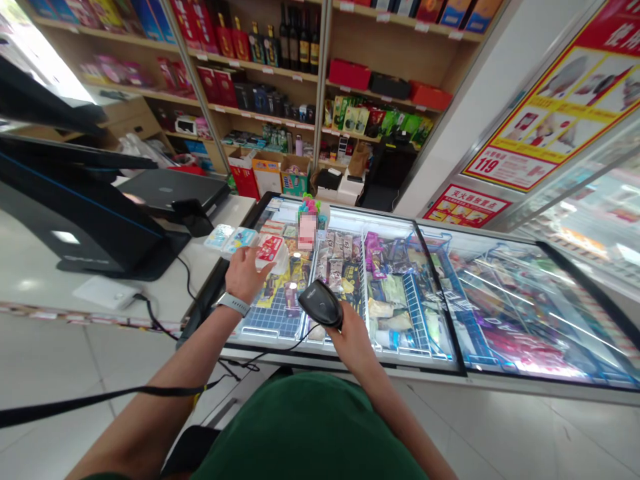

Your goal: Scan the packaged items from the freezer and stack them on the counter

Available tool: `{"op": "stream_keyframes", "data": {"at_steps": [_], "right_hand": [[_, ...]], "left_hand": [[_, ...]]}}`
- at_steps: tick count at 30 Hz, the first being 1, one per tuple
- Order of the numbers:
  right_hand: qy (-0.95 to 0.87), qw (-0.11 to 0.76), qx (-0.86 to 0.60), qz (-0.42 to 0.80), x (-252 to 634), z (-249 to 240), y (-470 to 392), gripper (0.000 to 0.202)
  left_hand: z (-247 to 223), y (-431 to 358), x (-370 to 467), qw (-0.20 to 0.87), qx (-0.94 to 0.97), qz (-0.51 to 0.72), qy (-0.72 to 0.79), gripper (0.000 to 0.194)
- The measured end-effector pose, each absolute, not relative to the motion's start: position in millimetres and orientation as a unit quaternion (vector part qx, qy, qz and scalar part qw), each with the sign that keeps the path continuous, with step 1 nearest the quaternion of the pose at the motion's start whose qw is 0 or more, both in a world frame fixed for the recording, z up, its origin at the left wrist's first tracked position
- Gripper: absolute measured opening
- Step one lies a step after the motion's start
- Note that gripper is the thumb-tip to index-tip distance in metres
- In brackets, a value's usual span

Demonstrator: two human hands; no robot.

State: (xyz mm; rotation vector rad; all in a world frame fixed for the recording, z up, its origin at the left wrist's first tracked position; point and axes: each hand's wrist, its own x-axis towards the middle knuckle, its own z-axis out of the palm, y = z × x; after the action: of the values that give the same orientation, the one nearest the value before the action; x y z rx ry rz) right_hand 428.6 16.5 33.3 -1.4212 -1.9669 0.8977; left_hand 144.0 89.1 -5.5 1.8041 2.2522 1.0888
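In my right hand [350, 337] is a black handheld barcode scanner [321, 304], its head tilted up to the left above the freezer glass. A cable runs from it to the left. My left hand [245, 273], with a grey band at the wrist, is closed at the left edge of a clear plastic tub with a red label [271, 248]. The thumb lies across the tub's near side; the other fingertips are partly hidden. Just left of it are a blue-labelled tub [241, 240] and a pale blue and white tub [219, 237], side by side on the counter edge.
A glass-topped chest freezer [440, 373] with bagged food stretches right. Left stand a black checkout terminal [110, 233] and a white box [106, 293] on the counter [30, 287]. A black strap [100, 400] crosses my left forearm. Stocked shelves [260, 67] are behind.
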Motion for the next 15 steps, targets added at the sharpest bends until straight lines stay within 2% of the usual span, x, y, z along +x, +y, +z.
{"op": "stream_keyframes", "data": {"at_steps": [3, 7, 10, 15], "right_hand": [[-0.718, 0.282, -0.539, 0.337, 426.9, 31.1, 17.3, 0.022], [-0.689, 0.315, -0.554, 0.345, 425.1, 29.9, 21.4, 0.023], [-0.665, 0.344, -0.561, 0.355, 422.7, 35.2, 26.5, 0.028], [-0.602, 0.383, -0.574, 0.402, 413.2, 49.4, 36.3, 0.038]], "left_hand": [[0.8, 65.0, 135.9, 0.043, 0.562, 0.369, 0.739, 0.043], [-0.8, 10.8, 109.5, 0.18, 0.479, 0.373, 0.774, 0.029], [-7.1, -27.3, 84.9, 0.264, 0.435, 0.36, 0.782, 0.03], [-8.2, -51.4, 57.4, 0.302, 0.401, 0.36, 0.787, 0.03]]}}
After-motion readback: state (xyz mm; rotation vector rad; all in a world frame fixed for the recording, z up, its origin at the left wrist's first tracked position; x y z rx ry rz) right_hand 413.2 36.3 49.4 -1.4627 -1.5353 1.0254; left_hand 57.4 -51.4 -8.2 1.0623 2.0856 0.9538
